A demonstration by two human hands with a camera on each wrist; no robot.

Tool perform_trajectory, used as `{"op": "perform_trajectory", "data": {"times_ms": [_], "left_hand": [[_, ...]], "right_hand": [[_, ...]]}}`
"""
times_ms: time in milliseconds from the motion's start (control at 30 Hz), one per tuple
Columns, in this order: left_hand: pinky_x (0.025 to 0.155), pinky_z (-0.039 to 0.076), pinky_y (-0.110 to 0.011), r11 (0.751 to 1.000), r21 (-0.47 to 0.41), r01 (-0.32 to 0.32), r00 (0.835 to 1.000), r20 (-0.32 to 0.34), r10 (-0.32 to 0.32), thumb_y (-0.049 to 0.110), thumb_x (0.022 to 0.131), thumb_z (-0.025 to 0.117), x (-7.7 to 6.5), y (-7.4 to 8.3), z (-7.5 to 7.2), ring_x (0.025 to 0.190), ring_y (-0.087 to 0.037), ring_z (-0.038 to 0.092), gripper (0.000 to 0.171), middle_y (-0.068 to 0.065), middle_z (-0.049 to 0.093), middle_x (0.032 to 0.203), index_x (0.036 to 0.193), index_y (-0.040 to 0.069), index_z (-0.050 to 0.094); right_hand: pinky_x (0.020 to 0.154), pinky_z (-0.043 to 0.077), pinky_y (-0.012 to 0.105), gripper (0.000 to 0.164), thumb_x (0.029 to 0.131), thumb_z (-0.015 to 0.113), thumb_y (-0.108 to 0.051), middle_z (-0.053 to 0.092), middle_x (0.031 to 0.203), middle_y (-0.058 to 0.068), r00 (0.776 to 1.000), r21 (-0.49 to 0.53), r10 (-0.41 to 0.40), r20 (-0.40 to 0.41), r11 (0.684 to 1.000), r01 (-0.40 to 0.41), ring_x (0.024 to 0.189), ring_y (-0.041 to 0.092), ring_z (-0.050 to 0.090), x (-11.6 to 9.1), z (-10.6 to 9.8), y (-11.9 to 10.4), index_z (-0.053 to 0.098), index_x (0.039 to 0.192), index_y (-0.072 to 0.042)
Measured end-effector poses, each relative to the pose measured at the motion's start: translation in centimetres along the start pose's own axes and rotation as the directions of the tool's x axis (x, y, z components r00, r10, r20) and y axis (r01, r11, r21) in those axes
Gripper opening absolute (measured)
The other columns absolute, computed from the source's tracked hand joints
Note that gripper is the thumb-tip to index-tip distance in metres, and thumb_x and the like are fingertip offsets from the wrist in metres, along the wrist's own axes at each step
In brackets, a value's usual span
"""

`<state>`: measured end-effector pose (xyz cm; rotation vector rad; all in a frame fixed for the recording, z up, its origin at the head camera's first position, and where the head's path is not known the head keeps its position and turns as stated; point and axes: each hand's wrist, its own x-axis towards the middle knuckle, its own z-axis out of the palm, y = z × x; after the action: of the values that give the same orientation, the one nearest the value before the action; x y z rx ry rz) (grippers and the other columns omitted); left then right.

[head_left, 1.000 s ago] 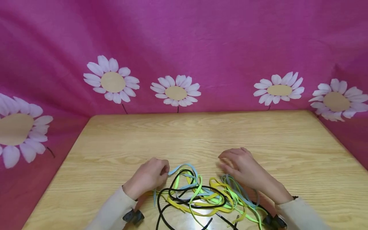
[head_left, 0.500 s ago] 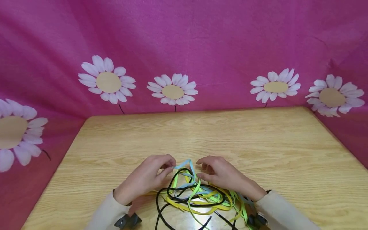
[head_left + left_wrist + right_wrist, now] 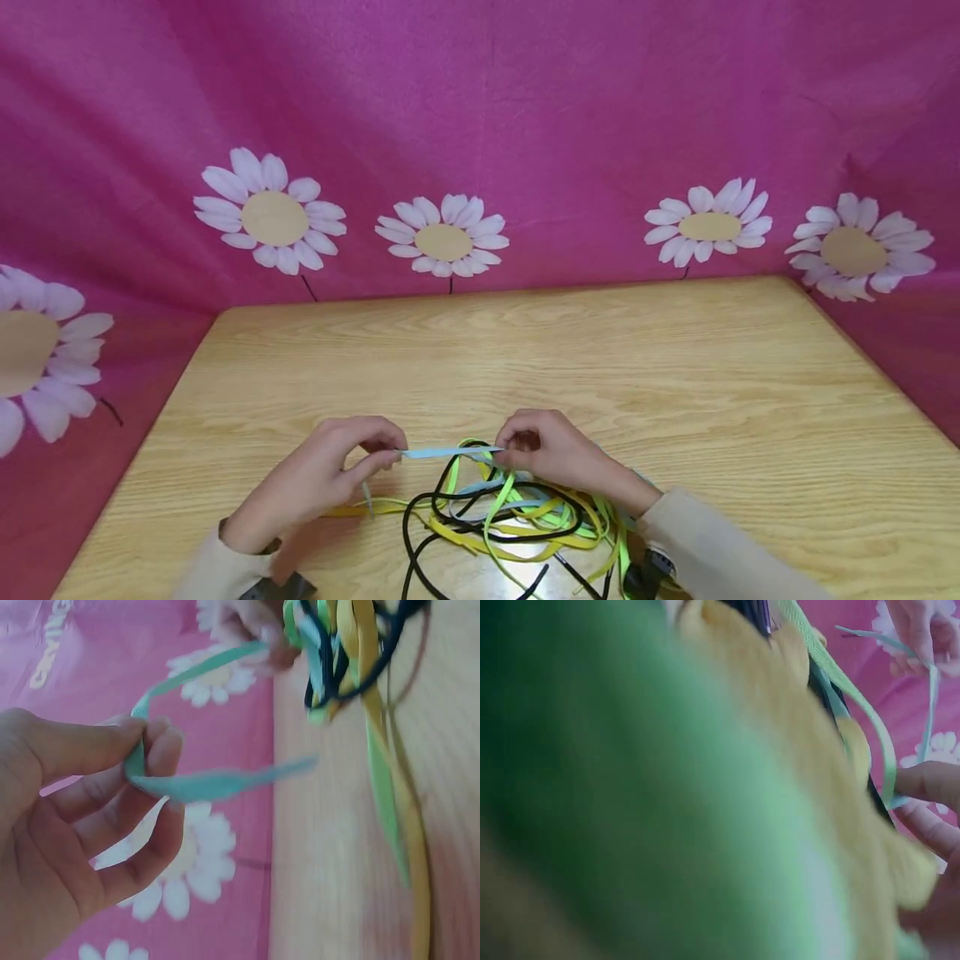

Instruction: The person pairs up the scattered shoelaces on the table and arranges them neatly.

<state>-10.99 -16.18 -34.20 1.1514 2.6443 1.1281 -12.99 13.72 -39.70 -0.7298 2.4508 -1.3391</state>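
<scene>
My left hand (image 3: 330,467) pinches a light blue shoelace (image 3: 448,452) between thumb and fingertips; its loose end hangs past the fingers. In the left wrist view that lace (image 3: 217,786) bends around the fingertips. My right hand (image 3: 553,454) pinches the same lace farther along, so a stretch runs almost straight between both hands. Below and between them lies a tangled pile with a black lace (image 3: 407,533), a yellow lace (image 3: 457,538) and a neon green lace (image 3: 491,515). Blurred green and yellow laces fill much of the right wrist view, hiding most of the right hand.
The wooden table (image 3: 600,358) extends back to a pink cloth (image 3: 570,125) printed with white daisies. One yellow lace (image 3: 414,840) trails out from the pile on the left. Dark devices sit under both wrists, the right one (image 3: 643,575) close beside the pile.
The right hand has come left from the pile's right side and now pinches the light blue lace. The left hand has moved left, and the lace between them has straightened.
</scene>
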Motion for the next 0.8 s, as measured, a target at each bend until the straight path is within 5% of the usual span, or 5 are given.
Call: {"op": "perform_trajectory", "data": {"times_ms": [267,567,800], "left_hand": [[0.062,0.05,-0.025,0.994,0.11,-0.003,0.985,-0.171,0.022,-0.003,0.086,0.068,-1.6,-1.2,-2.0,0.07,-0.003,0.057,0.02,0.012,0.064,0.085,0.093,0.016,0.067],[0.061,0.049,-0.024,0.984,0.18,-0.014,0.965,-0.256,0.061,-0.006,0.081,0.071,-2.1,-1.6,-3.3,0.068,0.001,0.054,0.023,0.012,0.065,0.083,0.091,0.015,0.068],[0.061,0.048,-0.022,0.975,0.22,0.013,0.949,-0.311,0.058,-0.008,0.08,0.072,-2.4,-2.1,-4.3,0.068,-0.002,0.057,0.025,0.012,0.065,0.082,0.091,0.014,0.069]], "right_hand": [[0.06,0.042,0.025,0.004,0.09,0.068,-0.012,0.058,0.081,-0.005,0.999,-0.124,-0.013,-0.052,0.992,0.006,0.067,0.011,0.049,-0.9,-2.7,-0.2,0.068,0.086,-0.012],[0.063,0.036,0.029,0.009,0.088,0.069,-0.01,0.062,0.083,-0.009,0.977,-0.329,-0.061,-0.202,0.944,-0.009,0.082,0.015,0.054,-2.8,-7.2,-1.7,0.069,0.083,-0.017],[0.063,0.037,0.03,0.005,0.086,0.073,-0.011,0.065,0.082,-0.007,0.949,-0.43,-0.073,-0.305,0.9,-0.069,0.079,0.013,0.055,-4.6,-10.0,-2.0,0.072,0.085,-0.015]]}}
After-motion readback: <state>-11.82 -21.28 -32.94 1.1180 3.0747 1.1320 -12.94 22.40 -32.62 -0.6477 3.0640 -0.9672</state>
